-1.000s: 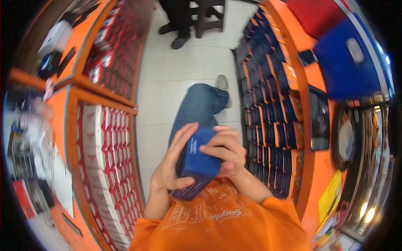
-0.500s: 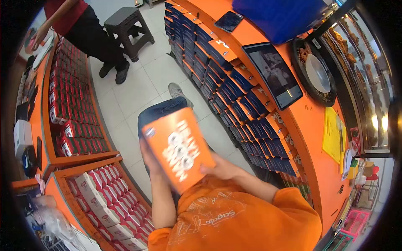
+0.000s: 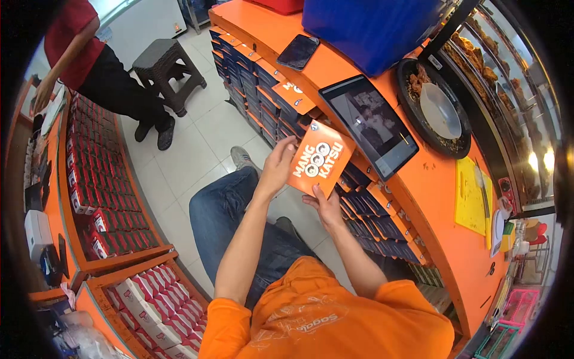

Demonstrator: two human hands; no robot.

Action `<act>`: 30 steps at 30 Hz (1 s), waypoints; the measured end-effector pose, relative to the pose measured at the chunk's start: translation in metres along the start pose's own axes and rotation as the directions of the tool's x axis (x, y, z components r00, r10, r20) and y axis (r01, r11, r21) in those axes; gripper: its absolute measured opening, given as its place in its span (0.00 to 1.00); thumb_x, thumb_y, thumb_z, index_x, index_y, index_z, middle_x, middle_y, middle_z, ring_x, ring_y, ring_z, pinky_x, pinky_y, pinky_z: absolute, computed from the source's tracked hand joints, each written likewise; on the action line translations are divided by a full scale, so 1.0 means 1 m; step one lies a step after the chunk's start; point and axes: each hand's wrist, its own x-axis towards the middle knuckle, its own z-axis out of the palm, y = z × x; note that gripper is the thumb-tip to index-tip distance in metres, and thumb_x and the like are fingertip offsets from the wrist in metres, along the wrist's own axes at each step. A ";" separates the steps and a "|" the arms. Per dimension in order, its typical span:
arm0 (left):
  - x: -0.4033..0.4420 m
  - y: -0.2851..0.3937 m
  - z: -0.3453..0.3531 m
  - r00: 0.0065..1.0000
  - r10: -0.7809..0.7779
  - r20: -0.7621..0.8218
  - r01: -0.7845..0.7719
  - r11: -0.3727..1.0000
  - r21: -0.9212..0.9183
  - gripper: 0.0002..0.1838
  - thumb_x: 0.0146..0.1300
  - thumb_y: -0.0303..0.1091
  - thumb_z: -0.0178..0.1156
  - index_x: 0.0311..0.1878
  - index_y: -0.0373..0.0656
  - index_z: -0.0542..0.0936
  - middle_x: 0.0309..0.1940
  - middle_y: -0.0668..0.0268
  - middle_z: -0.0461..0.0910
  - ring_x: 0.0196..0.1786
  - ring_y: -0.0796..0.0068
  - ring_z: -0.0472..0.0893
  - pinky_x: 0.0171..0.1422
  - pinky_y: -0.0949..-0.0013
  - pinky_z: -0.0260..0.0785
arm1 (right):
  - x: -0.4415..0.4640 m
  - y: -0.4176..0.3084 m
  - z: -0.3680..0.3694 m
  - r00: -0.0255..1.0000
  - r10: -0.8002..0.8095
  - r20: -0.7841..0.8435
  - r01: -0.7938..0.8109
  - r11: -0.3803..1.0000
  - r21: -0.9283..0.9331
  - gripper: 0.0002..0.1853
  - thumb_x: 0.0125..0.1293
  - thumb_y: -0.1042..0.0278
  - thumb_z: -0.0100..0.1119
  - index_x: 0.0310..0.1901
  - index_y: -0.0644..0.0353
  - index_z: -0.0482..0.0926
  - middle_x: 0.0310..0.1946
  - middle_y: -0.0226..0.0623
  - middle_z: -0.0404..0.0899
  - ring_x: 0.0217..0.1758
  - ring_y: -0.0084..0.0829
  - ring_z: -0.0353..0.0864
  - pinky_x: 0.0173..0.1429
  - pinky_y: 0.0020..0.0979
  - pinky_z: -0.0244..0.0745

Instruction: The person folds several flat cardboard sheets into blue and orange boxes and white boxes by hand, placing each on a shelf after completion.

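Note:
An orange box with white "MANG KATSU" lettering is held between my two hands, tilted, beside the shelf of stacked dark blue and orange boxes. Its left edge is in the grip of my left hand. My right hand pinches the lower edge, thumb on the printed face. Just right of the box, a tablet lies on the orange counter.
A phone, blue bin, black tray and yellow board are on the counter. A person stands near a dark stool. Red-and-white boxes fill the left shelf.
The box has moved right and forward from my lap to the shelf's edge, after its blue side turned away and its orange face came up. The view has swung right.

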 end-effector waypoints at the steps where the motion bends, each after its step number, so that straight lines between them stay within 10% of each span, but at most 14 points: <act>1: 0.009 -0.007 0.002 0.998 -0.069 0.006 0.069 0.981 -0.183 0.21 0.76 0.42 0.48 0.64 0.38 0.71 0.56 0.56 0.78 0.50 0.71 0.80 0.55 0.68 0.72 | -0.002 0.001 -0.003 1.000 0.004 0.020 -0.004 1.000 0.011 0.23 0.73 0.60 0.56 0.61 0.65 0.65 0.48 0.45 0.78 0.44 0.37 0.83 0.50 0.37 0.82; 4: 0.027 -0.017 0.003 0.989 -0.147 0.031 0.148 0.910 -0.388 0.20 0.77 0.41 0.46 0.62 0.39 0.73 0.54 0.60 0.79 0.43 0.80 0.78 0.48 0.73 0.72 | -0.013 -0.004 -0.001 0.999 0.050 -0.013 -0.049 0.996 0.079 0.28 0.72 0.60 0.57 0.64 0.69 0.61 0.55 0.49 0.73 0.47 0.41 0.83 0.50 0.39 0.84; 12: 0.031 0.000 -0.005 0.937 -0.110 0.331 0.139 0.988 -0.064 0.27 0.70 0.42 0.57 0.68 0.38 0.70 0.58 0.57 0.77 0.59 0.69 0.75 0.62 0.65 0.68 | -0.018 -0.025 0.036 0.982 0.187 -0.024 -0.176 0.957 0.232 0.27 0.72 0.56 0.57 0.59 0.71 0.63 0.45 0.52 0.75 0.42 0.44 0.84 0.47 0.39 0.84; 30: 0.055 0.034 -0.011 0.866 -0.473 0.165 0.341 0.798 0.497 0.32 0.56 0.52 0.63 0.56 0.34 0.80 0.48 0.45 0.83 0.52 0.56 0.83 0.58 0.63 0.72 | -0.007 -0.030 0.048 0.974 0.215 0.076 -0.227 0.937 0.263 0.19 0.74 0.55 0.52 0.56 0.61 0.67 0.38 0.43 0.76 0.35 0.34 0.79 0.41 0.37 0.77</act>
